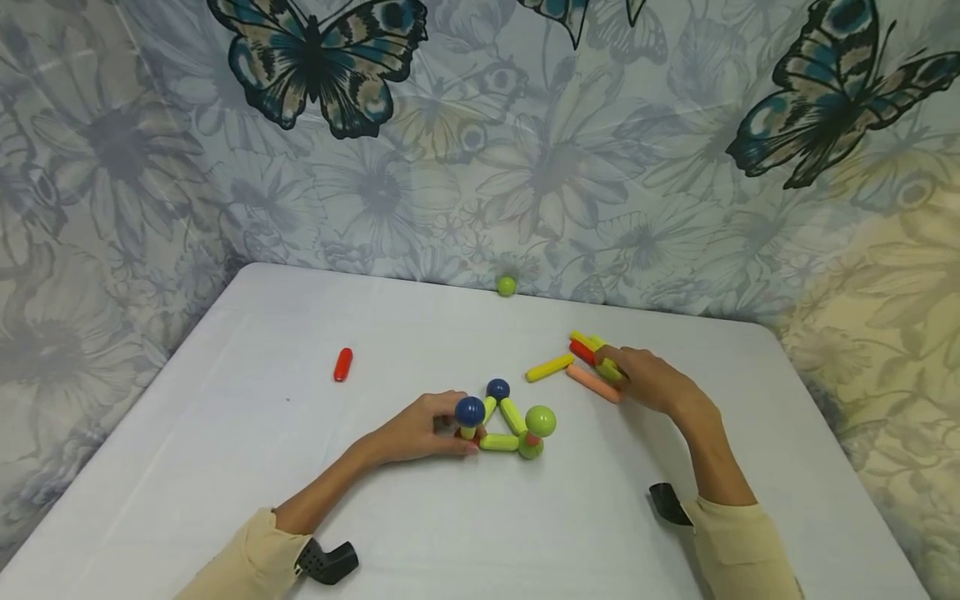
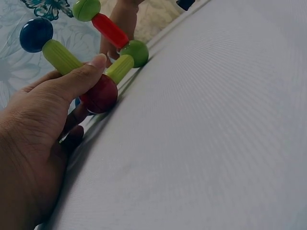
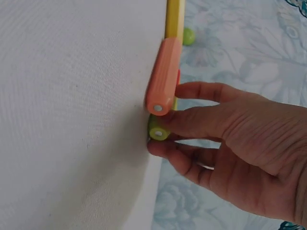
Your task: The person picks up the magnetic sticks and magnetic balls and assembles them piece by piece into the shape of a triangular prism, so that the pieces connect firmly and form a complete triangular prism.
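Note:
My left hand [image 1: 416,429] grips a magnetic ball-and-rod structure [image 1: 498,442] at its near left corner. In the left wrist view, the thumb lies along an upright yellow-green rod [image 2: 62,56] just above a dark red ball [image 2: 101,95]. That rod carries a blue ball [image 1: 470,412]. Another upright, a red rod [image 2: 110,31], joins two green balls at the right corner. A second blue ball [image 1: 498,389] forms the far corner. My right hand [image 1: 656,379] pinches a yellow-green rod [image 3: 158,130] between thumb and fingers, beside a peach rod [image 3: 163,79].
Around the right hand lie a yellow rod [image 1: 550,367], a red rod [image 1: 582,351] and other loose rods. One red rod [image 1: 342,365] lies alone at the left. A green ball [image 1: 507,286] sits at the white table's [image 1: 420,533] back edge, against the patterned cloth [image 1: 382,192].

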Demonstrator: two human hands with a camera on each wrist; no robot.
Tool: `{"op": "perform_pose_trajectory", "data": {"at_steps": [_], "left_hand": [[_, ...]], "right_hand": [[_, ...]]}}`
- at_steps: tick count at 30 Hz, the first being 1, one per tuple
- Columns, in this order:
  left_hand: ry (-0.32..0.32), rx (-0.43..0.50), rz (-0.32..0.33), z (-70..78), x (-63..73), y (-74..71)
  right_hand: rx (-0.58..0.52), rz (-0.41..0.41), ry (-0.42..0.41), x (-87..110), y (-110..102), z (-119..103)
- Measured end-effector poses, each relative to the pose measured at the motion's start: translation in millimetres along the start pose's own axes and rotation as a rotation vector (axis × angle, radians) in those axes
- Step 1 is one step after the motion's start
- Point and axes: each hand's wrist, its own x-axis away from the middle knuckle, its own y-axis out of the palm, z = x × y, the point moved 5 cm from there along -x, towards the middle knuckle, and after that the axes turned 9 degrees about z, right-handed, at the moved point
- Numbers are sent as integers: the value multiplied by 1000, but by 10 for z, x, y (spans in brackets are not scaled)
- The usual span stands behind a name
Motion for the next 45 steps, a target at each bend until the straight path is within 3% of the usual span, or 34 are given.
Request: {"op": "perform_pose_trajectory", "data": {"at_steps": [7,15,20,23,27,32,37,45], "left_hand": [[-10,-9,-1,-9,10,4],[18,-11,0,-16,-8,5],[4,-10,3,-11,10,-1],[7,-2,8,-10,16,-2],[13,12,8,-33,24,11],[43,14,10,-18,25,15],[48,15,9,3,3,10],[49,-7,1,-20,0,4]], "right_hand": [[-53,-16,-10,10,1,-6],[-10,-89,-9,16,5,5],[-40,-1,-32,71,-174,-210],[-113,109,-127,132,-306,-529],[-198,218,-335,286,-367,-1092],[-128,279,-542,438,-281,-1611],[-24,287,-620,468,-165,-1777],[-17,271,-638,437,-138,-1752]]}}
